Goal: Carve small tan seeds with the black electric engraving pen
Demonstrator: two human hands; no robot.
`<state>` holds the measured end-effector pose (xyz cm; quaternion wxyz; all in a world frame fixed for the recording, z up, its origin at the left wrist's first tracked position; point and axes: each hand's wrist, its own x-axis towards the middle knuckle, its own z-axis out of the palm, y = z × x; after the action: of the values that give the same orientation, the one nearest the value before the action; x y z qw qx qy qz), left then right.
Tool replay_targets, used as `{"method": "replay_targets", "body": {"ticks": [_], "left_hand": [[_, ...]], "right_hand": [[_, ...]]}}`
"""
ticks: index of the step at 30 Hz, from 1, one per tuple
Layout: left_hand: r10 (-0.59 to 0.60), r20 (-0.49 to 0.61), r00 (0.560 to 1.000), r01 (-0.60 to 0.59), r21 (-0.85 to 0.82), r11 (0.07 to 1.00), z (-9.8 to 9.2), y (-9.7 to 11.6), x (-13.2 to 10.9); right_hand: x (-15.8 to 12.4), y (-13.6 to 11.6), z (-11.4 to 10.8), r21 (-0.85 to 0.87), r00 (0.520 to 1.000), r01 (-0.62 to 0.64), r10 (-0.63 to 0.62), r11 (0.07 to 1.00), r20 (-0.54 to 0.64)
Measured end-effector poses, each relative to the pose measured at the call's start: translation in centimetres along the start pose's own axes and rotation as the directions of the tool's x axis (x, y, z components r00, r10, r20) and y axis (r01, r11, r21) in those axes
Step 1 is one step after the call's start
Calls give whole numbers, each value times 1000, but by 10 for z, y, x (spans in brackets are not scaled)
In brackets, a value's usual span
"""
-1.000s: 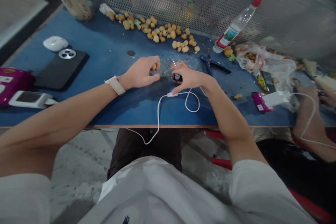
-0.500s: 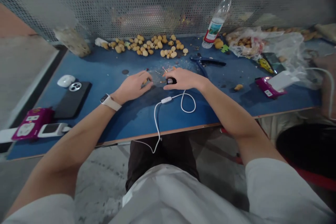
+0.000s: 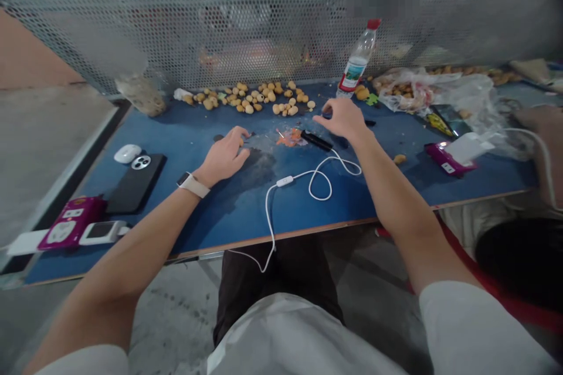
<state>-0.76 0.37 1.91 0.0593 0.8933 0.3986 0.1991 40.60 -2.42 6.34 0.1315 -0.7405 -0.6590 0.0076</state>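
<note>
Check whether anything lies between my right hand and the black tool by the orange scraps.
Nothing visible does. The right hand hovers just beyond the black tool, only bare blue table between them. The orange scraps lie left of the tool; the white cable trails off on its near side.

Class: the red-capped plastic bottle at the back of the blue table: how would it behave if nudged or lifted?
The plastic bottle stands tall on a narrow base, so a nudge near its red cap would probably tip it. Its clear upper part looks empty, so it is likely light. Round-bodied, it might roll once down.
</note>
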Motion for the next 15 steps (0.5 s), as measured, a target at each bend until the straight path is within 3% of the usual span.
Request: {"method": "replay_targets", "body": {"ticks": [2,5,9,15], "left_hand": [[79,-25,997,-81,-98,992,5,-2,-1],[170,3,986,-167,-149,975,12,1,-2],[148,45,988,-142,-117,983,19,11,-3],[116,-181,977,-160,-251,955,33,3,1]], "right_hand": [[7,19,5,-81,988,-143,146,986,38],[16,39,13,-155,933,-291,316,944,171],[18,41,16,-172,927,-300,329,938,179],[9,20,6,-126,960,-271,277,954,32]]}}
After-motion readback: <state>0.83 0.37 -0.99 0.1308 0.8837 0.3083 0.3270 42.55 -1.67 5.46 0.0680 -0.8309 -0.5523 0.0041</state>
